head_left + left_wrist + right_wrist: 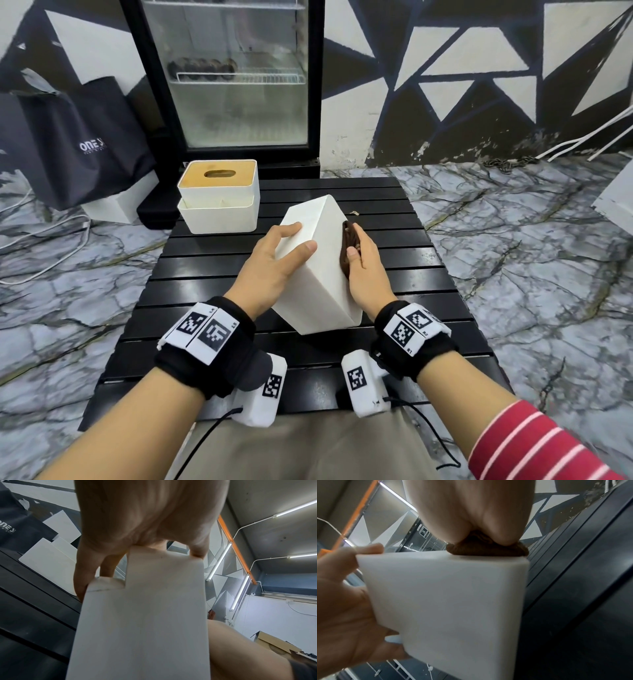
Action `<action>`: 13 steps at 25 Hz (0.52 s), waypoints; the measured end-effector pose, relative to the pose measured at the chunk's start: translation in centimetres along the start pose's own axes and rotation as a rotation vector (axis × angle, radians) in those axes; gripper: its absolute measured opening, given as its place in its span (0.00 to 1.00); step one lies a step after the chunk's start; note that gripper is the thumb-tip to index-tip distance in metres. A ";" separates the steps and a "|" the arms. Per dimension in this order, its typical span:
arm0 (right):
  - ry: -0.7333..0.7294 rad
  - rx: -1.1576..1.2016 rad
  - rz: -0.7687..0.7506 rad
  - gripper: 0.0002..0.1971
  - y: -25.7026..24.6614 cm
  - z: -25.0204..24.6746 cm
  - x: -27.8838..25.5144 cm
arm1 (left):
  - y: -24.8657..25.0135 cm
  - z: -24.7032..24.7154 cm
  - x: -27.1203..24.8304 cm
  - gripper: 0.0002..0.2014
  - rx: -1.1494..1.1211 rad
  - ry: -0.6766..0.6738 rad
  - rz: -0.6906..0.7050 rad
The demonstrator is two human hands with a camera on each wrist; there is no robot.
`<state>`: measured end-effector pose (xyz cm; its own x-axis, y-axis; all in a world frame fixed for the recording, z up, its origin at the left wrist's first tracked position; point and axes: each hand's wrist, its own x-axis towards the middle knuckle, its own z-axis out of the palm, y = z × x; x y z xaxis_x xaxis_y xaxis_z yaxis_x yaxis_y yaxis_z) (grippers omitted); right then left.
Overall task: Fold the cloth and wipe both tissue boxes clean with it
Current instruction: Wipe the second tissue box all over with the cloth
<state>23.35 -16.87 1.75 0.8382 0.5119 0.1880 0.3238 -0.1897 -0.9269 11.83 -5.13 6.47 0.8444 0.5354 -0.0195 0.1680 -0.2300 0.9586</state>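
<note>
Cloth pressed to tilted tissue box

Head view: lettering "ONE S" shows on a black bag (pixel 73 144). On the slatted table (pixel 428 274), the left hand (pixel 274 260) grips a white tissue box (pixel 318 270), thumb and fingers spread across its upper face; the right hand (pixel 364 270) clamps a brown cloth (pixel 347 246) against its right side. A second tissue box (pixel 219 195) stands behind.

Left wrist view: the fingers (pixel 85 577) curl over the box's far edge.

Right wrist view: the cloth sits bunched between palm and box.

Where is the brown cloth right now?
In the head view the brown cloth sits under the right hand, pressed against the right face of the tilted white tissue box that the left hand grips.
</note>
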 end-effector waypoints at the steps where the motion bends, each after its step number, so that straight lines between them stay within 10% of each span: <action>1: 0.004 -0.006 -0.009 0.22 0.2 0.1 -0.3 | 0.0 0.0 0.0 0.21 -0.004 0.005 -0.001; 13: -0.017 0.101 0.006 0.22 -0.8 0.5 -3.0 | 0.1 0.5 0.0 0.25 0.011 -0.004 -0.007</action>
<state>20.33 -17.87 1.78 0.8320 0.5256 0.1777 0.2723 -0.1078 -0.9561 12.12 -5.55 6.40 0.8451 0.5340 -0.0268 0.1791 -0.2355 0.9552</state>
